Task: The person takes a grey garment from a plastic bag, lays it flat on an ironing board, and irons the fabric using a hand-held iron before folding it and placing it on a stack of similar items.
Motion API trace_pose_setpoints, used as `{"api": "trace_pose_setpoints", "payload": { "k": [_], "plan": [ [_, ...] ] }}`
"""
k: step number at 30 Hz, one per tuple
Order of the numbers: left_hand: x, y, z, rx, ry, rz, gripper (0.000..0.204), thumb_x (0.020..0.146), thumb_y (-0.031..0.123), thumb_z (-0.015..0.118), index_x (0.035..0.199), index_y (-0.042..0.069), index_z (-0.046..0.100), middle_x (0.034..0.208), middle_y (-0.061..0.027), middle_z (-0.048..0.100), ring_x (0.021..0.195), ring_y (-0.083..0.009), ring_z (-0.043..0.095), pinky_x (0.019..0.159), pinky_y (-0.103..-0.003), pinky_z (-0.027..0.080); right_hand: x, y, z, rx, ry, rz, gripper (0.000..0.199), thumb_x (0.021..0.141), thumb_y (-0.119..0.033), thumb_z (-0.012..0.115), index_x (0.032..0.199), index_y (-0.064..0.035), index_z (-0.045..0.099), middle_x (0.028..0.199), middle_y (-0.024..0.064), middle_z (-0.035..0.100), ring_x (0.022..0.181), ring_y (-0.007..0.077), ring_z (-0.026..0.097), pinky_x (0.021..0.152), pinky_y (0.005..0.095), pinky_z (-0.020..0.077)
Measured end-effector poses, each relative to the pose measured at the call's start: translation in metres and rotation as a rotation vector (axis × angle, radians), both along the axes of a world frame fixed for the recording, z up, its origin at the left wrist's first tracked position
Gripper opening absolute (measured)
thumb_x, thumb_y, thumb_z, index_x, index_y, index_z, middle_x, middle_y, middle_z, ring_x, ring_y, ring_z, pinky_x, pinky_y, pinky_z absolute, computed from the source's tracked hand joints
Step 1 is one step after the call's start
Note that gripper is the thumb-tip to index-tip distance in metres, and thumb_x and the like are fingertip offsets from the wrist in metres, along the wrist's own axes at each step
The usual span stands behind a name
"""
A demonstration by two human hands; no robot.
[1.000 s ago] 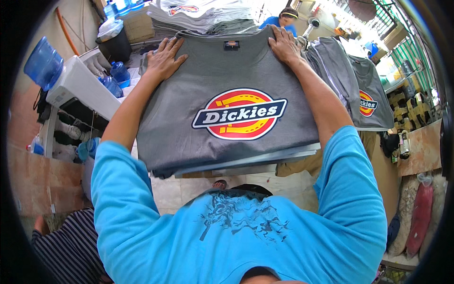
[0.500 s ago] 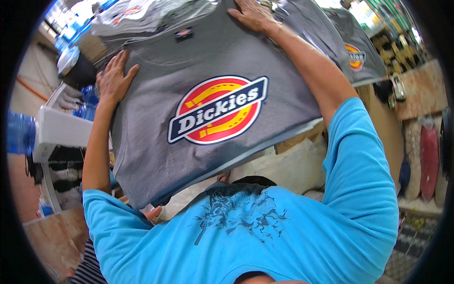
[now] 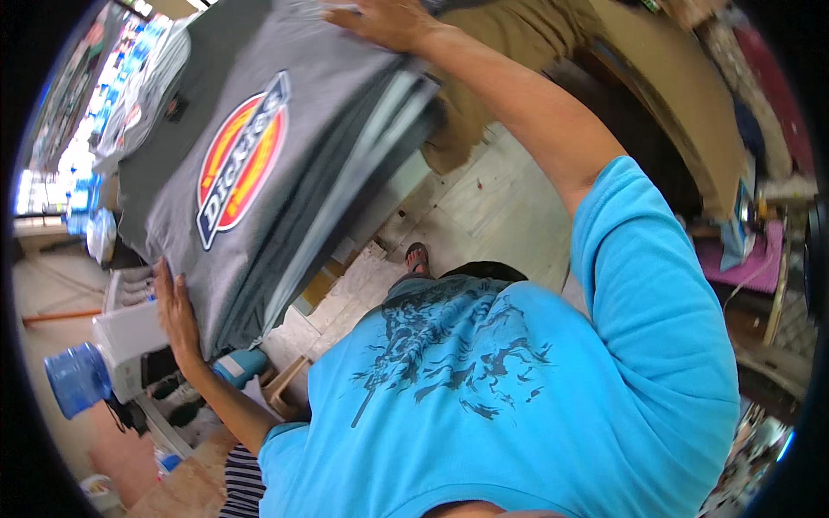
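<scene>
A stack of folded grey T-shirts (image 3: 250, 52) lies slanted at the upper left. The top shirt carries a red and yellow oval print with a dark slanted banner (image 3: 244, 160). Several dark and pale layers show along its near side. My left hand (image 3: 179, 315) rests against the stack's near left corner, its fingers stretched out. On the far right part of the top shirt lies my right hand (image 3: 384, 22), fingers extended, partly blurred and close to the picture's edge. What bears the stack is hidden beneath it.
Pale garments (image 3: 142, 91) lie beyond the stack. Left of it are a white appliance (image 3: 129, 337) and a blue water jug (image 3: 78, 380). Brown cloth (image 3: 518, 52) hangs at the upper right, beside a curved tan panel (image 3: 682, 112). Tiled floor (image 3: 492, 207) shows below.
The view has turned, and the stack now sits further left and more steeply slanted. Its layered side shows more. My hands stay against it, the left one lower at the near corner.
</scene>
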State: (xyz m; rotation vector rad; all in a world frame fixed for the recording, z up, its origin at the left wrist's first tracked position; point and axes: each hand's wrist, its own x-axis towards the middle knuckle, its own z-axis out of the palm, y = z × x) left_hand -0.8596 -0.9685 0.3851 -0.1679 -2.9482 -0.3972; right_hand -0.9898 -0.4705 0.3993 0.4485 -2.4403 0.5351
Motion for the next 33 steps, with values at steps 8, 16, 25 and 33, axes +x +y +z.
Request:
{"api": "trace_pose_setpoints", "payload": {
  "k": [8, 16, 25, 33],
  "plan": [
    [0.043, 0.257, 0.02, 0.538, 0.803, -0.478, 0.047, 0.096, 0.032, 0.033, 0.124, -0.002, 0.046, 0.126, -0.0175, 0.048, 0.118, -0.0273, 0.045, 0.1, -0.039, 0.033, 0.296, 0.119, -0.075, -0.461, -0.001, 0.035, 0.041, 0.087, -0.034, 0.053, 0.118, -0.0067, 0.054, 0.118, 0.0131, 0.055, 0.103, 0.0299, 0.055, 0.09, 0.0356, 0.0421],
    [0.215, 0.515, -0.297, 0.332, -0.869, -1.175, 0.038, 0.087, 0.014, 0.054, 0.124, 0.009, 0.051, 0.114, -0.0184, 0.056, 0.101, -0.0221, 0.056, 0.086, -0.03, 0.042, 0.836, 0.148, -0.265, -1.209, -0.28, -1.226, 0.034, 0.085, -0.013, 0.056, 0.117, -0.0023, 0.053, 0.111, 0.0088, 0.058, 0.098, 0.018, 0.056, 0.085, 0.0297, 0.0452],
    [0.234, 0.557, -0.445, -0.809, -1.029, -1.267, 0.037, 0.086, 0.028, 0.049, 0.113, 0.005, 0.056, 0.118, -0.0176, 0.055, 0.106, -0.0302, 0.053, 0.09, -0.038, 0.042, 1.005, -0.037, -0.33, -1.659, 0.033, -1.927, 0.038, 0.085, -0.032, 0.057, 0.106, 0.0, 0.055, 0.083, 0.0021, 0.057, 0.07, 0.01, 0.05, 0.057, 0.023, 0.0401],
    [0.426, 0.802, -0.47, -0.78, -1.085, -1.833, 0.041, 0.083, 0.03, 0.052, 0.114, 0.004, 0.055, 0.113, -0.0148, 0.057, 0.104, -0.0328, 0.054, 0.088, -0.039, 0.044, 1.046, -0.064, -0.324, -2.012, -0.337, -2.052, 0.039, 0.085, -0.033, 0.057, 0.109, -0.0025, 0.055, 0.086, 0.0023, 0.058, 0.071, 0.0108, 0.052, 0.058, 0.0236, 0.0408]
  ]
}}
